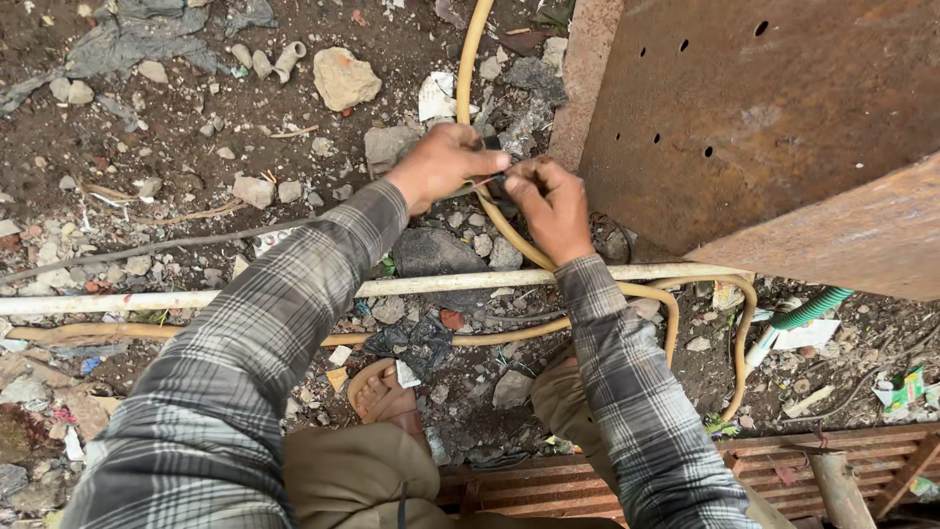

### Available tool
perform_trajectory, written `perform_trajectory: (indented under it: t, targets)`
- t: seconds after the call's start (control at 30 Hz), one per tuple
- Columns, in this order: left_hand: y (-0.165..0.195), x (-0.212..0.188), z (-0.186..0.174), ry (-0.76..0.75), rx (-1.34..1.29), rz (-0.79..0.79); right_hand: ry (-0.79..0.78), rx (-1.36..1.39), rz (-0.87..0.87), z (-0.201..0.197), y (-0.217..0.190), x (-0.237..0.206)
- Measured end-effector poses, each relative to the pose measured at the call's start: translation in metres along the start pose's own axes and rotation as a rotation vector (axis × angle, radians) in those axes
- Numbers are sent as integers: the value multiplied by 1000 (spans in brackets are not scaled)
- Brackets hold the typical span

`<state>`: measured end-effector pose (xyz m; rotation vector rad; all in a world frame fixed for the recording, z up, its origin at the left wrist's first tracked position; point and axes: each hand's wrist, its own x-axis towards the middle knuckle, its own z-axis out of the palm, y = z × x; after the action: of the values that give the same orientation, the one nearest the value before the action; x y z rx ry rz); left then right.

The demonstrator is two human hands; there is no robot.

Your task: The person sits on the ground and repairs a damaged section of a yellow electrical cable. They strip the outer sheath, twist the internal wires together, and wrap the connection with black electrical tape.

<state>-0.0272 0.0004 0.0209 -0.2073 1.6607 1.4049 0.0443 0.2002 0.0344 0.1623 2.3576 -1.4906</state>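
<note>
A yellow hose [468,69] is running down over the dirt ground [176,157] from the top edge of the view, and both hands are meeting on it near the middle. The left hand [438,165] is curling around the hose with its fingers closed on it. The right hand [548,208] is sitting just beside it, pinching a small dark piece [501,182] on the hose; what that piece is cannot be made out. Below the hands the hose is bending away and looping toward the right. A long white pipe [196,299] is lying across the ground under the checked sleeves, from the left edge toward the right. A big rusty metal plate [783,127] with small round holes is standing at the top right corner, near the right hand. A green ribbed hose [811,309] is poking out under the plate, and a flat white scrap [808,335] is lying just beside it. A small green and white wrapper [906,387] is lying near the right edge. A pale rock [345,78] is sitting near the top, left of the hose. A foot in a sandal [382,397] is resting on the ground near the bottom.
</note>
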Motion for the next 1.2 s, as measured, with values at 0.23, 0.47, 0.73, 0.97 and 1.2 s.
perform_trajectory:
  t: [0.23,0.47,0.73,0.97,1.2]
  targets:
    - [-1,-21,10,122,-85,193,-26,-350,248,7,8,16]
    - [-4,-22,13,-34,-58,39,-7,-199,156,-5,15,24]
    - [7,-10,11,-67,-61,-70,-273,277,190,-30,-15,15]
    - [-10,3,9,-8,-87,-2,-271,-306,31,-24,-29,10]
    - [-12,4,6,-113,68,145,-254,-159,-29,-30,-31,10]
